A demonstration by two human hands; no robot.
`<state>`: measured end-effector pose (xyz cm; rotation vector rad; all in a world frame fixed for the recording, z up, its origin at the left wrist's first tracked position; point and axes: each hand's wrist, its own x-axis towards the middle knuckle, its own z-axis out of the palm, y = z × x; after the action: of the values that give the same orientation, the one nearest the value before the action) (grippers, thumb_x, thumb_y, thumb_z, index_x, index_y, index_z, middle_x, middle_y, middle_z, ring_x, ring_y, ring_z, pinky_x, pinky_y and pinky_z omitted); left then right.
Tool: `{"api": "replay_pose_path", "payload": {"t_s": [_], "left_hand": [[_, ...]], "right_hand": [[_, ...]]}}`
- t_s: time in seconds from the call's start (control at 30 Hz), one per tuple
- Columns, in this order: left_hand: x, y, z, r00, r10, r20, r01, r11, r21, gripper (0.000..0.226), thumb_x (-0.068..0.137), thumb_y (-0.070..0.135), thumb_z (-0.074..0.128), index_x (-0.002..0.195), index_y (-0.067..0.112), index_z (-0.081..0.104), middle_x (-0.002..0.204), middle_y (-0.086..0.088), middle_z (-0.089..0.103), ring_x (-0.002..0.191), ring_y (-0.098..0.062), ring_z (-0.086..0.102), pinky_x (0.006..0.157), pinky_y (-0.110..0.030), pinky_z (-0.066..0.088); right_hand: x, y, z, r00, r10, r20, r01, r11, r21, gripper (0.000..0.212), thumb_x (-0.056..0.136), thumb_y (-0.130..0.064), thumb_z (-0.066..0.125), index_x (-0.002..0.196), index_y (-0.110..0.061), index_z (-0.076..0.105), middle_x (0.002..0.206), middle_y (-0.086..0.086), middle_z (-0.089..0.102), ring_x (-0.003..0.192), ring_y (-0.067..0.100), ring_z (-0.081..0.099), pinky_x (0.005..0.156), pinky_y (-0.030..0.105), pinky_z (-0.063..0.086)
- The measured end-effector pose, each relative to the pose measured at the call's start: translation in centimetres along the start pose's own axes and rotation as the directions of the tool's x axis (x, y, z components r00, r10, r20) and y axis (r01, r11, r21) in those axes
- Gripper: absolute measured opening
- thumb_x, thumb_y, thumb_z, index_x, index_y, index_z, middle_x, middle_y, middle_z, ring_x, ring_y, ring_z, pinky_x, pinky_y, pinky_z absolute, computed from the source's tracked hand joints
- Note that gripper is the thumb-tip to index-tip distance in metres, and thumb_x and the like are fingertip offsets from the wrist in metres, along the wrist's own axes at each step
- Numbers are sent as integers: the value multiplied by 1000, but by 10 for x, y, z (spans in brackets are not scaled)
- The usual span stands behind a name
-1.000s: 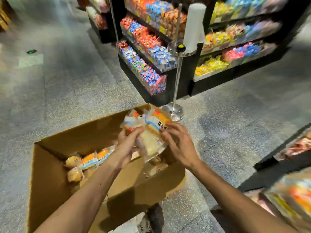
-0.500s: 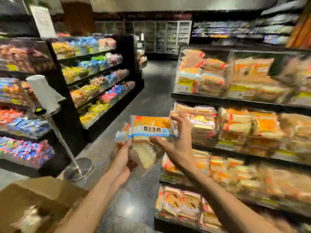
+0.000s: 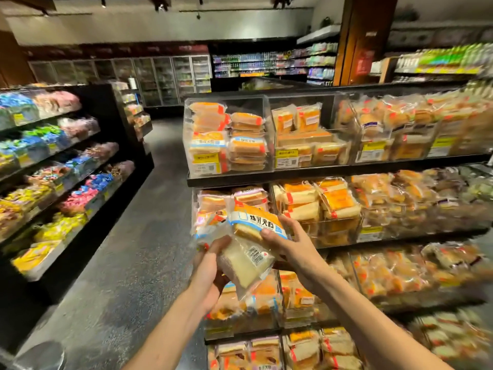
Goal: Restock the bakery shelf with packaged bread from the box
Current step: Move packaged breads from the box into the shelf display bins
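Grey speckled floor (image 3: pixel 138 263) runs up the aisle, with the round metal foot of a stand (image 3: pixel 40 355) in the near left corner. Both forearms reach up from the bottom edge. The left hand (image 3: pixel 210 273) cups the lower packet (image 3: pixel 246 264), a pale slice with a barcode, fingers curled beneath it and thumb on top. The right hand (image 3: pixel 296 248) clamps the upper packet (image 3: pixel 256 220), orange with a blue-edged label, thumb on its front and fingers round its far end. Two packets show plainly; a scrap of wrapper behind them at the left may be a third, I cannot tell. Half a second ago the upper packet was level and the cardboard box sat at the lower left. Now the packet tilts, the box is out of view, and both packets hang just before the second tier of the bakery shelf (image 3: pixel 320 173). Four tiers of wrapped bread show, the top one in at least three clear bins (image 3: pixel 268 124). Across the aisle stands a sweets shelf (image 3: pixel 106 108); glass-door coolers (image 3: pixel 165 78) line the far wall.
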<state>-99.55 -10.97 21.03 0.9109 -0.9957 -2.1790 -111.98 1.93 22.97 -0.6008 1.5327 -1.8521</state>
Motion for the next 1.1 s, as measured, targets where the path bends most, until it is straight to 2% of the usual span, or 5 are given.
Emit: {"api": "replay_pose_path", "payload": {"t_s": [0.33,0.53,0.73,0.97,1.1], "left_hand": [[99,70,44,995,80,67,-86,991,102,23,84,21,73,104,24,64,95,-6,77,89,-26,70,74,-36,52],[137,130,77,971,189,144,-207,971,123,35,80,20,76,113,19,64,96,-6,77,88,-25,71,63,-33,54],[162,180,91,945,300,127,-318,934,164,38,77,22,78,112,19,63,99,-6,77,97,-28,71,93,-52,51],[184,200,112,929,361,76,-369,915,161,42,78,22,78,116,23,59,103,-5,76,101,-28,70,97,-54,52],[198,207,125,925,378,40,-379,909,171,44,77,23,80,115,22,58,102,-6,75,101,-29,70,96,-56,51]], "right_hand": [[106,-67,-1,997,-65,-48,69,994,83,62,80,-2,76,133,-20,51,121,13,66,86,25,74,63,33,59],[169,-130,12,983,-179,-48,183,978,101,80,63,1,79,135,-18,49,120,15,66,91,24,73,81,42,61],[267,-172,20,968,-178,-178,188,981,41,69,78,9,75,127,-15,33,108,16,64,71,18,74,56,29,59],[375,-175,24,958,-158,-241,132,984,-120,66,72,-2,85,116,-20,38,111,15,61,90,30,72,77,48,61],[411,-180,37,950,-210,-233,179,973,-145,56,71,-1,85,98,-26,43,112,16,62,90,29,72,74,44,62]]}}
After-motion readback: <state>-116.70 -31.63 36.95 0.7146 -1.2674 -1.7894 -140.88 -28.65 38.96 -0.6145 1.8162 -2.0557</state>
